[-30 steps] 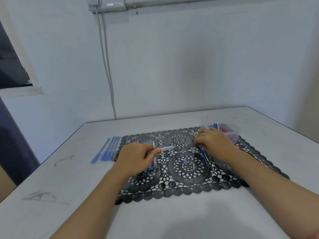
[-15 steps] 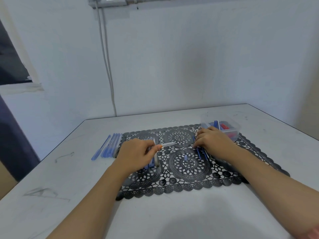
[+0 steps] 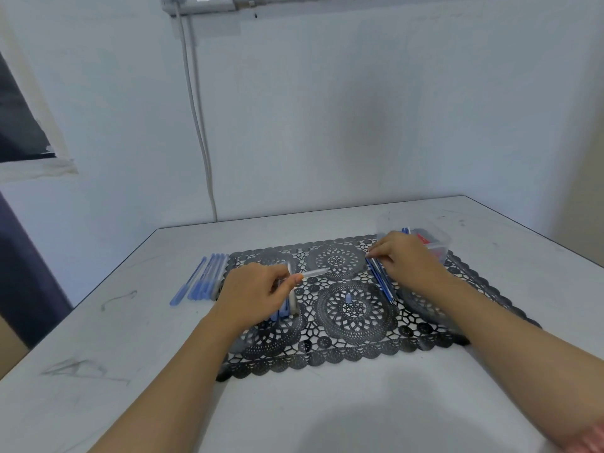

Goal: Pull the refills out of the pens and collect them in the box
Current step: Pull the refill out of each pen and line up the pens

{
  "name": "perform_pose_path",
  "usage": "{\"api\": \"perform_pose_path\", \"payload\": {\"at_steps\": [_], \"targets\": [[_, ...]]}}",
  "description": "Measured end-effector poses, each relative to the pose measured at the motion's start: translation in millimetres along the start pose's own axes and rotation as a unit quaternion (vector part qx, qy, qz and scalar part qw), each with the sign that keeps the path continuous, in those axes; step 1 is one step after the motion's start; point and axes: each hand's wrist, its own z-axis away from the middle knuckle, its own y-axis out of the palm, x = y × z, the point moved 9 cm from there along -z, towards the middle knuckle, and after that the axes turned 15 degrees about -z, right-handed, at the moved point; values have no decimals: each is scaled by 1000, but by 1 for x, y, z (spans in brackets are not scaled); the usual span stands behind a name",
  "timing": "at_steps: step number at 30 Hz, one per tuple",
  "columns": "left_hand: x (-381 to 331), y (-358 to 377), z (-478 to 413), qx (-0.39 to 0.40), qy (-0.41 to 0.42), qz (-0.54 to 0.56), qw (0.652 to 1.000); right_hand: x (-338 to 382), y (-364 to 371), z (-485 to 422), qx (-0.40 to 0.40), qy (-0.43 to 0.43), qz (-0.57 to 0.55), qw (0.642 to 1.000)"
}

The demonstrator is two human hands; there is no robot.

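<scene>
My left hand (image 3: 258,294) pinches a clear pen barrel (image 3: 313,273) above the black lace mat (image 3: 353,351), its open end pointing right. My right hand (image 3: 408,261) lies over several thin blue refills (image 3: 380,282) on the mat, its fingers curled on their far ends. A clear plastic box (image 3: 434,241) with blue and red pieces inside stands just behind that hand. A small blue pen tip (image 3: 349,297) stands alone mid-mat. More pen bodies (image 3: 287,308) lie under my left hand.
A row of blue pens (image 3: 206,279) lies on the white table (image 3: 327,403) left of the mat. The table meets the wall at the back, where a cable (image 3: 199,125) runs down. The table's right edge slants close to the box.
My right hand has slid slightly right along the refills toward the box. My left hand keeps the barrel in about the same place.
</scene>
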Motion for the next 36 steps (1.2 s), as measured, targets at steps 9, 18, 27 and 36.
{"api": "perform_pose_path", "payload": {"at_steps": [9, 18, 27, 36], "targets": [[-3, 0, 0, -4, 7, 8, 1000, -41, -60, -32, -139, 205, -109, 963], [1, 1, 1, -26, 6, 27, 999, -75, -25, -43, 155, 343, 158, 913], [3, 1, -1, -34, 9, 15, 999, -75, -18, -46, 160, 333, 206, 906], [4, 2, -1, -36, 6, 14, 999, -74, -22, -44, 165, 337, 210, 903]]}}
